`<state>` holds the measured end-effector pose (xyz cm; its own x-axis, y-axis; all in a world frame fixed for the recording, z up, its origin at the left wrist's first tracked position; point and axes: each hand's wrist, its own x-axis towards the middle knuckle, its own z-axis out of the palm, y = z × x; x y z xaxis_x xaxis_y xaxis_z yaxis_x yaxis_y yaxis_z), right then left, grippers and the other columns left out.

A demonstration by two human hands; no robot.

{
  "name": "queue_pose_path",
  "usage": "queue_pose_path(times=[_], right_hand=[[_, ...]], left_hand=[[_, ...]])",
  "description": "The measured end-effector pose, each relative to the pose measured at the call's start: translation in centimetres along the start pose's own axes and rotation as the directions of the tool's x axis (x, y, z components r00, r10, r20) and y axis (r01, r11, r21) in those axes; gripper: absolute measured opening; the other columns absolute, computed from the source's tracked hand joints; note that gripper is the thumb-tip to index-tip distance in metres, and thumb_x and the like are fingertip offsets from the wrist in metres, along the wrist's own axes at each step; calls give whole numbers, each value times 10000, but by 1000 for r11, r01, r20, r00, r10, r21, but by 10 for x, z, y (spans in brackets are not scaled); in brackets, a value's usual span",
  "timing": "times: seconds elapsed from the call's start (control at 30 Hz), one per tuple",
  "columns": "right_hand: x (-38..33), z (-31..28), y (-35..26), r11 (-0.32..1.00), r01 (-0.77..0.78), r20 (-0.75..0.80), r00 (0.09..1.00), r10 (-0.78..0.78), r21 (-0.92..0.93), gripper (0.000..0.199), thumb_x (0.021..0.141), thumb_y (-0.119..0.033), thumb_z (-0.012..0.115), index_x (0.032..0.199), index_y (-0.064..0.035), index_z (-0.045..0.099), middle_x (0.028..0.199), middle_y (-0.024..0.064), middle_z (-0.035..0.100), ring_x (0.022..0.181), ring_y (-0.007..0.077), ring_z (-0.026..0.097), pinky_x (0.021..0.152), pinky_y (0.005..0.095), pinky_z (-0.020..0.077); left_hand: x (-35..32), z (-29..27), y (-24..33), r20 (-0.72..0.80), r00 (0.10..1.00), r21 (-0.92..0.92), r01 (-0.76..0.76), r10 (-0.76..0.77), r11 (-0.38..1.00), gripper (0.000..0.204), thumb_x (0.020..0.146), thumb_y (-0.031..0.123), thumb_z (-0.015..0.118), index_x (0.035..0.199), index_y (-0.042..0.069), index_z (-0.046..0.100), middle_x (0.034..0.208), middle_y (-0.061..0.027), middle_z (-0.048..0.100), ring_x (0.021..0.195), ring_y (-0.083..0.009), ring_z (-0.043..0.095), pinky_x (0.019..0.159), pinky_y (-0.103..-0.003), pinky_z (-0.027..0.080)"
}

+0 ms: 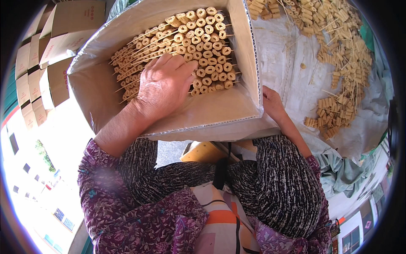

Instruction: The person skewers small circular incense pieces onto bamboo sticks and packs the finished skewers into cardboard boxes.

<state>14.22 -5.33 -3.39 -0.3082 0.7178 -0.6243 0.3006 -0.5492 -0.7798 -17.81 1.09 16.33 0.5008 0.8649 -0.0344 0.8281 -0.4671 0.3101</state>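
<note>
A cardboard box (220, 112) lined with clear plastic rests tilted over my lap. Inside it, skewers of ring-shaped tan rolls (207, 55) lie stacked in rows, ring ends facing right and thin sticks pointing left. My left hand (167, 80) reaches into the box and presses down on the stack, fingers bent together over the skewers; the fingertips are hidden among them. Outside the box, my right hand (272, 103) is closed against the right wall near its front corner. That wall hides part of its fingers.
To the right, a large heap of loose skewered rolls (338, 63) spreads over a whitish plastic sheet (279, 46). Several closed cardboard boxes (55, 55) are stacked at the far left. Below the box, a yellowish wooden piece (203, 151) shows between my legs.
</note>
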Motion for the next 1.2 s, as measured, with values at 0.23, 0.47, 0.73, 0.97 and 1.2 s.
queue_pose_path(times=[0.23,0.47,0.73,0.97,1.2], right_hand=[[4,1,7,999,36,-4,999,-37,-27,209,945,-134,543,1077,5,624,871,93,679,668,132,660,609,273,538],[4,3,5,997,53,-15,998,-54,-54,205,937,-128,548,1075,1,628,848,92,675,652,134,658,608,276,538],[3,5,0,996,40,-13,999,-41,-76,203,935,-128,540,1070,-2,624,852,85,676,656,131,657,608,273,533],[6,4,12,997,43,-24,999,-44,-69,207,935,-133,547,1078,-6,626,863,98,688,651,135,661,612,274,534],[4,4,3,993,26,-24,999,-28,-113,211,936,-140,548,1081,-8,627,866,108,695,646,141,665,615,278,534]], left_hand=[[0,-1,-1,48,998,36,-32,30,999,197,788,88,678,983,65,667,864,-78,600,867,-274,605,761,-400,516],[1,-2,-5,39,999,-2,18,-18,1000,212,797,95,679,1007,69,672,872,-85,616,874,-282,610,769,-400,518],[1,5,-20,-58,998,106,43,-37,993,275,821,141,676,1092,97,669,899,-83,635,883,-277,611,778,-394,517],[4,5,-23,-84,996,115,47,-38,992,300,841,173,670,1130,94,660,898,-84,644,876,-270,618,783,-393,514],[8,4,-33,-112,991,206,99,-77,974,399,868,222,653,1243,92,609,897,-109,643,876,-287,620,788,-406,508]])
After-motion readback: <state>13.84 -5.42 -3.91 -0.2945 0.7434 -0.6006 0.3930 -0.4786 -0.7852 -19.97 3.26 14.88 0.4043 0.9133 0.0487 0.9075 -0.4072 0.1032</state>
